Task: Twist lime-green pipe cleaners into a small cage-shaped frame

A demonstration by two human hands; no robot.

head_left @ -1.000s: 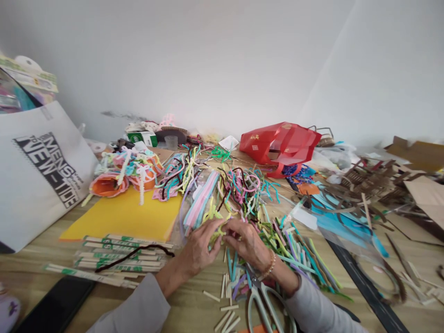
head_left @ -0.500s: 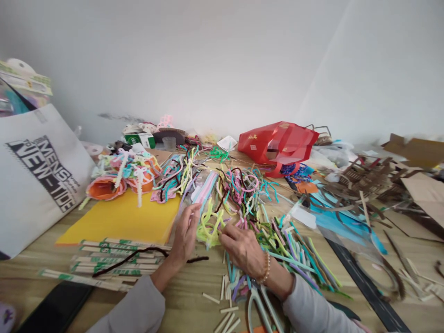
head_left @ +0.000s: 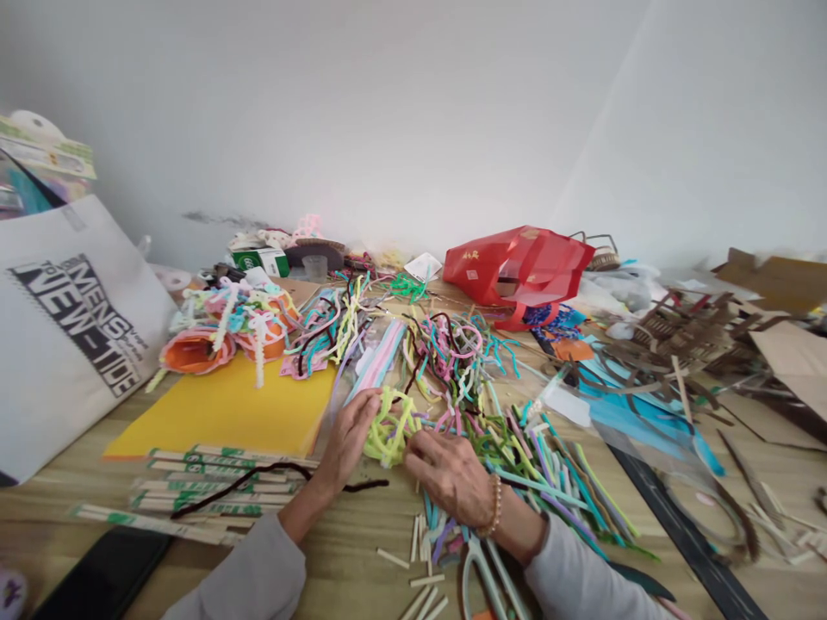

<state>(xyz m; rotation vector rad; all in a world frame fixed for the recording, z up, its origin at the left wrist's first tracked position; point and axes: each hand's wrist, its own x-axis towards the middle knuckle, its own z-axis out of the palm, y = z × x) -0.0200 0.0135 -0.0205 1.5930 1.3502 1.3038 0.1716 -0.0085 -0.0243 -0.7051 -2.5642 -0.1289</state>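
A tangle of yellow-green pipe cleaners (head_left: 389, 425) lies on the wooden table between my hands. My left hand (head_left: 345, 439) rests against its left side, fingers stretched out and touching it. On the bundle's right side my right hand (head_left: 449, 474) has its fingers curled and its fingertips pinch the strands. A large heap of mixed coloured pipe cleaners (head_left: 452, 353) spreads just behind. A dark brown pipe cleaner (head_left: 258, 478) lies under my left wrist.
Yellow sheet (head_left: 226, 413) and wrapped chopstick packets (head_left: 194, 495) at left, white printed bag (head_left: 71, 336) far left. Scissors (head_left: 491, 577) and cut wooden sticks (head_left: 423, 585) sit near my right wrist. Red bag (head_left: 517, 267) behind, brown cardboard scraps (head_left: 698, 344) right, a black phone (head_left: 103, 577) lower left.
My hands, first together on the yellow-green bundle, moved apart to its sides. The bundle was drawn out of the pile and now lies bunched between them.
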